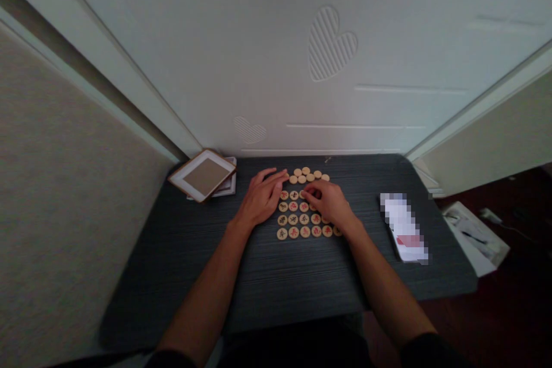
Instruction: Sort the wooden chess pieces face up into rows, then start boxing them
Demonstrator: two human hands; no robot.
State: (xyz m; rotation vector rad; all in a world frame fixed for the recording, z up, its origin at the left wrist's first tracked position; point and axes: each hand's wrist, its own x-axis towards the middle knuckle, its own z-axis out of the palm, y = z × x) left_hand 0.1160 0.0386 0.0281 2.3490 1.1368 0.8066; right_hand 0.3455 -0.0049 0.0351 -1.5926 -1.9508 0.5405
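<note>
Round wooden Chinese chess pieces (305, 232) with red or black characters lie in several rows on the dark table. Behind them is a loose group of blank-side-up pieces (302, 179). My left hand (261, 198) rests at the left of both groups, its fingers stretched out and the fingertips at the leftmost blank piece. At the back row, my right hand (330, 202) has thumb and forefinger pinched on a Chinese chess piece (302, 194), which is at or just above the table; I cannot tell which. This hand covers the right part of the upper rows.
A picture frame (185, 177) lies tilted on another flat item at the table's back left. On the right is a phone (403, 227) with its screen blurred out. A white panel with heart reliefs (331, 45) stands behind the table (276, 282). Beside it, a white box (478, 236) sits lower down.
</note>
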